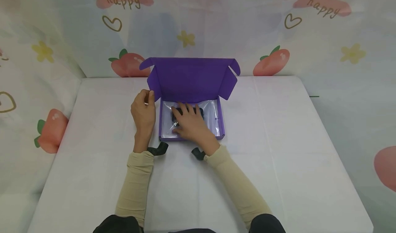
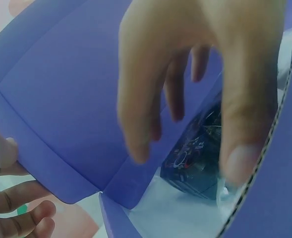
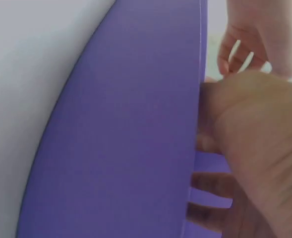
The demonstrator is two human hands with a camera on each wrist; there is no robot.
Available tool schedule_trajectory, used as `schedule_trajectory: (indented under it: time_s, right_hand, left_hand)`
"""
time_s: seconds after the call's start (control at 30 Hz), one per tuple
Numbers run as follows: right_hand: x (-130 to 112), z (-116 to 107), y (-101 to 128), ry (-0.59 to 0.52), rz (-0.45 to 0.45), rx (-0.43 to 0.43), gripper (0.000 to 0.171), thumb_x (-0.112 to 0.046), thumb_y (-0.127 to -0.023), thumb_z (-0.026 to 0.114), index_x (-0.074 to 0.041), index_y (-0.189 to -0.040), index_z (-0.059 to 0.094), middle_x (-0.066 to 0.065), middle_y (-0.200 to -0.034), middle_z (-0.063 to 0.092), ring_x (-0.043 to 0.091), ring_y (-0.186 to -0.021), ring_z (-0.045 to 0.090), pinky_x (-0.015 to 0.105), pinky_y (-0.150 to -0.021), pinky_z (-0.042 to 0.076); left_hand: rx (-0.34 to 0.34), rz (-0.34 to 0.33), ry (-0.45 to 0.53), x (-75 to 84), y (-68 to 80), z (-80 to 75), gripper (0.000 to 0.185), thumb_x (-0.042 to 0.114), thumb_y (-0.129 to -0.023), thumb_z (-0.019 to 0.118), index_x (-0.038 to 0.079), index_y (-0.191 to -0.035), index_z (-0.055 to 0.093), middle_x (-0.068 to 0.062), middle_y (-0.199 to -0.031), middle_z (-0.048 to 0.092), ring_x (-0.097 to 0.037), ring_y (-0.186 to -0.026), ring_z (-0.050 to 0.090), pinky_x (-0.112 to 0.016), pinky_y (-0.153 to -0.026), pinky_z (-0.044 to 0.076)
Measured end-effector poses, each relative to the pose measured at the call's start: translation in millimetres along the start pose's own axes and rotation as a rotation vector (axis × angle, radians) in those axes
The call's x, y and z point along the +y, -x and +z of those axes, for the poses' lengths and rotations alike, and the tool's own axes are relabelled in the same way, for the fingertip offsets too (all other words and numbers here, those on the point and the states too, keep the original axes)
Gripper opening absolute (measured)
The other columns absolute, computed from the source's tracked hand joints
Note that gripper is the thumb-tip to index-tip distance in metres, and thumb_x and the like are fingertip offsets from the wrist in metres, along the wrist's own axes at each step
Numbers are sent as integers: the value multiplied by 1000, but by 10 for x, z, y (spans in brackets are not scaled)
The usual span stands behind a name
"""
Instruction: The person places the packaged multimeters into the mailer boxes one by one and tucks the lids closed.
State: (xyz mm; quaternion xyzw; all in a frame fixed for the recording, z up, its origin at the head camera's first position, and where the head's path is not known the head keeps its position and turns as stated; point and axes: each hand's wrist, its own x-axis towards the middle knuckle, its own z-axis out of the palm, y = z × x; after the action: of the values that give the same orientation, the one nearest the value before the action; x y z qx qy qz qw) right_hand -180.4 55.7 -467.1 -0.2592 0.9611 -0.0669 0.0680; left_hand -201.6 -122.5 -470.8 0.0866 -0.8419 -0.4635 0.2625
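A purple cardboard mailer box (image 1: pixel 195 78) stands with its lid raised. Inside lies a shiny dark package (image 2: pixel 198 153), with clear plastic (image 1: pixel 211 114) around it. My left hand (image 1: pixel 143 114) is at the lid's left side flap (image 2: pixel 41 163), thumb at its edge and fingers behind, pinching it. Reaching into the box, my right hand (image 1: pixel 193 126) has its fingers spread and pointing down over the dark package. In the left wrist view the right thumb is close to the plastic, by the box's front wall (image 3: pixel 121 124).
The box rests on a white-covered table (image 1: pixel 278 140). A patterned backdrop (image 1: pixel 210 23) with fruit and lettering rises behind and at the sides. Black wrist straps (image 1: pixel 158 148) stick out at both sleeve cuffs, just in front of the box.
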Motion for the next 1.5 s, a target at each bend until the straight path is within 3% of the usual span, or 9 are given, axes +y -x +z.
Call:
schedule_trajectory:
  time_s: [0.23, 0.47, 0.6, 0.77, 0.97, 1.5]
  right_hand:
    - [114, 91, 171, 13, 41, 139, 61, -25, -94, 78, -14, -149, 54, 20, -159, 45, 42, -145, 45, 61, -118, 39]
    - [130, 204, 221, -68, 104, 281, 50, -22, -89, 84, -8, -132, 62, 19, -144, 54, 43, -137, 47, 59, -105, 48]
    - [123, 245, 233, -99, 132, 347, 36, -20, -88, 85, -8, -114, 64, 15, -127, 60, 40, -124, 53, 54, -94, 51]
    - [118, 273, 234, -94, 132, 400, 25, -15, -88, 83, -9, -105, 66, 11, -113, 66, 35, -111, 60, 49, -85, 52]
    - [89, 263, 245, -107, 149, 417, 19, -8, -88, 79, -11, -106, 74, 8, -115, 70, 31, -109, 62, 46, -88, 54]
    - [106, 278, 251, -105, 136, 405, 34, -6, -92, 74, -10, -126, 70, 11, -130, 68, 32, -119, 63, 47, -96, 56]
  left_hand:
    - [-10, -10, 6, -3, 18, 2, 27, 26, -106, 58, 4, -99, 71, -17, -91, 69, -31, -86, 64, -33, -74, 45]
    - [-1, -9, -2, -2, 20, -10, 27, 26, -106, 59, 3, -98, 71, -18, -90, 68, -31, -85, 63, -34, -74, 45]
    - [-1, -5, -6, 8, 25, -10, 27, 25, -106, 59, 3, -98, 71, -18, -89, 68, -31, -84, 63, -34, -74, 44]
    - [3, 0, -6, 11, 24, -9, 27, 25, -106, 59, 2, -97, 70, -18, -89, 67, -31, -83, 62, -35, -74, 45]
    - [-1, 1, -5, 12, 16, -10, 27, 26, -106, 58, 3, -98, 70, -18, -89, 68, -31, -84, 63, -34, -74, 45]
    - [3, -13, -6, 6, 7, 6, 27, 26, -106, 59, 3, -99, 71, -18, -89, 68, -31, -84, 64, -34, -74, 45]
